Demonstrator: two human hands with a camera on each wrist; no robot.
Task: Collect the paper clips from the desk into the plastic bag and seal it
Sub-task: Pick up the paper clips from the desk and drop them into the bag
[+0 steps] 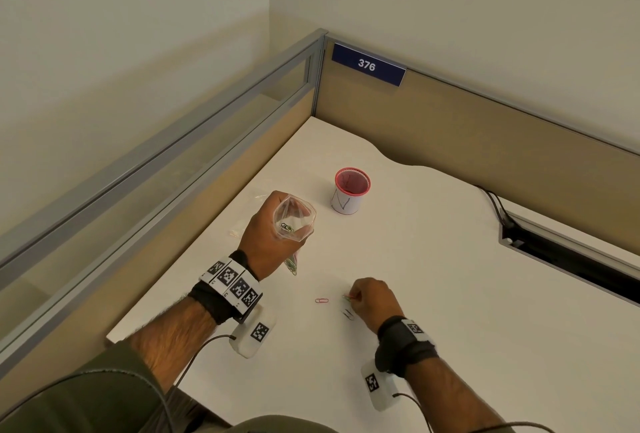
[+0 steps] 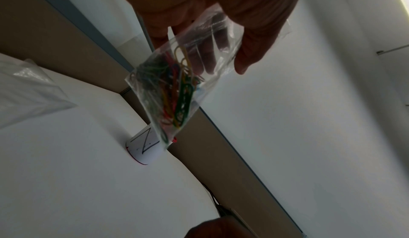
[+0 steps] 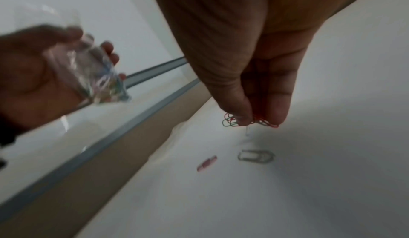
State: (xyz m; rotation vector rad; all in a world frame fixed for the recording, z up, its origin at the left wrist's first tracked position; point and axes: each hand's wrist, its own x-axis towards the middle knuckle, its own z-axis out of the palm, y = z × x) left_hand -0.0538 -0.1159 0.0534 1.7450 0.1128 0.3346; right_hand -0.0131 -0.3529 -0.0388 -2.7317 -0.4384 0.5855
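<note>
My left hand (image 1: pixel 273 235) holds a small clear plastic bag (image 1: pixel 294 221) up above the desk, mouth open toward me. In the left wrist view the bag (image 2: pixel 177 84) hangs with several coloured paper clips (image 2: pixel 175 93) inside. My right hand (image 1: pixel 372 295) is low over the white desk (image 1: pixel 450 294), thumb and fingers pinching a few green and red paper clips (image 3: pixel 245 121). A pink clip (image 1: pixel 321 300) lies on the desk to its left, and a grey clip (image 1: pixel 347 314) lies just under the hand. Both loose clips, pink (image 3: pixel 207 163) and grey (image 3: pixel 255 156), show in the right wrist view.
A red mesh cup (image 1: pixel 351 195) wrapped in white paper stands beyond the hands. Another clear plastic bag (image 2: pixel 28 91) lies flat on the desk to the left. Partition walls (image 1: pixel 450 127) close the desk at the back and left; a cable slot (image 1: pixel 568 259) runs along the right.
</note>
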